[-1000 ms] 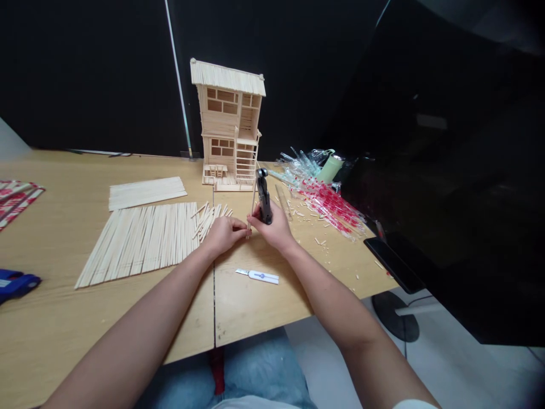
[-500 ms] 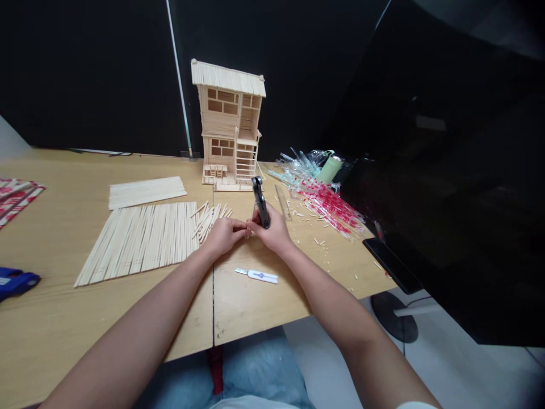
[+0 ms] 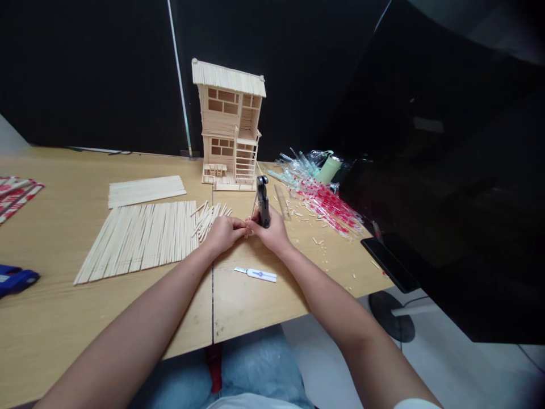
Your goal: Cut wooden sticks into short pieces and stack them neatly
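Observation:
My left hand (image 3: 225, 233) is closed in a pinch at a thin wooden stick (image 3: 254, 205), its fingertips meeting those of my right hand. Most of the stick is hidden by the fingers. My right hand (image 3: 272, 230) is wrapped round a dark metal pliers-like cutter (image 3: 263, 201), which points up and away; its jaws are too small to read. Beside my left hand lies a loose heap of short wooden sticks (image 3: 207, 218). A craft knife (image 3: 260, 275) with a white handle and bare blade rests on the table below my hands.
Behind my hands stands a wooden stick model house (image 3: 230, 122). To the left lie a row of long sticks (image 3: 142, 238), a stick panel (image 3: 147, 191) and a blue tool (image 3: 17, 279). Rightward are a ruler (image 3: 281, 201), plastic wrappers (image 3: 327, 201), a pale green cylinder (image 3: 329, 169) and scraps.
The cutter in my right hand has tipped slightly to the right and more upright. The fingertips stay together at the same spot.

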A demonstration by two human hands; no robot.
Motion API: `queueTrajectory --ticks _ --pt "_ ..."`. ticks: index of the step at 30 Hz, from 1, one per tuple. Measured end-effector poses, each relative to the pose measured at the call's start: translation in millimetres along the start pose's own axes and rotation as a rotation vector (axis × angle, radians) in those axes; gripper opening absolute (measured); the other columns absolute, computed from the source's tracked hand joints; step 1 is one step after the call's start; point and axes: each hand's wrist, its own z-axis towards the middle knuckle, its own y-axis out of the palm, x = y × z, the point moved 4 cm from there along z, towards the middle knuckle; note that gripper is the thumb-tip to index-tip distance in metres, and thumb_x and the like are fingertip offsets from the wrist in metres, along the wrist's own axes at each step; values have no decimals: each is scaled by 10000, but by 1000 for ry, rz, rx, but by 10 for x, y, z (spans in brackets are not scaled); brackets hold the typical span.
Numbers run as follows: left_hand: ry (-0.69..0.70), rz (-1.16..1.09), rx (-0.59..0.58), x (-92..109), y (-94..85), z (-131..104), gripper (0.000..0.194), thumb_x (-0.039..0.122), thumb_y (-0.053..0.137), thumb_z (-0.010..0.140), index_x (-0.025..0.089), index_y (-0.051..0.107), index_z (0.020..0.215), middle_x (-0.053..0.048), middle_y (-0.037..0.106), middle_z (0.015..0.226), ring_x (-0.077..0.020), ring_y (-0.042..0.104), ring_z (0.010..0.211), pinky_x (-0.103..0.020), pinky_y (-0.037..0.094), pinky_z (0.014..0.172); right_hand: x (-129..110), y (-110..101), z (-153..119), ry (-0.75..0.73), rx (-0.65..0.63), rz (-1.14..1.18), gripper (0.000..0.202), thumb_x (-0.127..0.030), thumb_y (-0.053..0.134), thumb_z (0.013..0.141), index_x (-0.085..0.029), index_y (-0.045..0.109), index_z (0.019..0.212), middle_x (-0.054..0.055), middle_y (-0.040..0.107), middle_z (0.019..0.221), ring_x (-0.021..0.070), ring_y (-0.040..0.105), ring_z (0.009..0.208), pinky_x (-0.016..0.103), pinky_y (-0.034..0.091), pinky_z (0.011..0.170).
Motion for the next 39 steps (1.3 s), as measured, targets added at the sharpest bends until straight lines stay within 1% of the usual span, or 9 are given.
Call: queueTrajectory --ticks 8,14,16,20,24,29,33,36,39 --pt "6 22 -4 53 11 7 229 336 634 797 180 768 696 -7 741 673 -159 626 631 -259 405 639 50 20 1 20 10 0 245 -374 699 775 -241 498 819 -25 560 770 164 568 732 284 473 733" --pt "-6 71 66 67 -59 -1 258 360 641 814 201 732 632 -14 736 654 -160 623 617 -275 405 636 -93 -177 21 29 82 -234 275 -485 630 857 -220 555 856 -11 583 758 164 538 703 274 411 692" --pt "-7 92 102 44 -101 -4 250 352 640 824 207 736 644 -23 746 673 -167 636 628 -283 414 647 -120 -244 21 79 53 -371 324 -536 599 875 -216 559 835 -1 588 741 174 537 698 275 382 666" --pt "10 230 185 14 -189 -9 203 336 638 835 227 772 730 -48 761 720 -192 642 639 -297 403 613 -94 -273 -35 207 -110 -592 401 -605 618 850 -213 560 789 38 610 741 194 531 679 276 325 605" --pt "30 419 197 32 -213 -9 203 306 605 855 236 790 808 -83 770 774 -222 652 666 -305 386 595 -83 -230 -128 233 -233 -703 435 -638 665 816 -212 578 840 78 643 774 210 540 666 285 305 589" --pt "66 582 193 89 -206 -13 241 310 576 874 226 775 766 -102 757 748 -233 646 638 -312 372 584 -152 -247 -175 208 -222 -780 473 -679 670 800 -221 553 821 95 636 749 213 534 625 297 278 570" --pt "64 630 161 132 -192 -30 262 313 563 890 209 766 760 -129 753 767 -271 660 677 -331 374 597 -194 -263 -191 224 -255 -836 503 -713 658 784 -228 525 759 102 628 719 213 522 584 308 267 553" --pt "64 642 137 163 -177 -52 265 317 559 898 205 765 774 -133 756 791 -266 672 703 -324 378 609 -204 -266 -211 245 -255 -868 509 -718 652 785 -226 530 731 113 630 703 223 540 582 315 284 552" --pt "48 683 108 188 -162 -76 299 333 521 918 201 766 809 -132 759 820 -258 685 728 -315 383 605 -205 -266 -235 251 -250 -921 519 -728 646 783 -212 583 773 129 656 728 249 595 633 319 333 574"
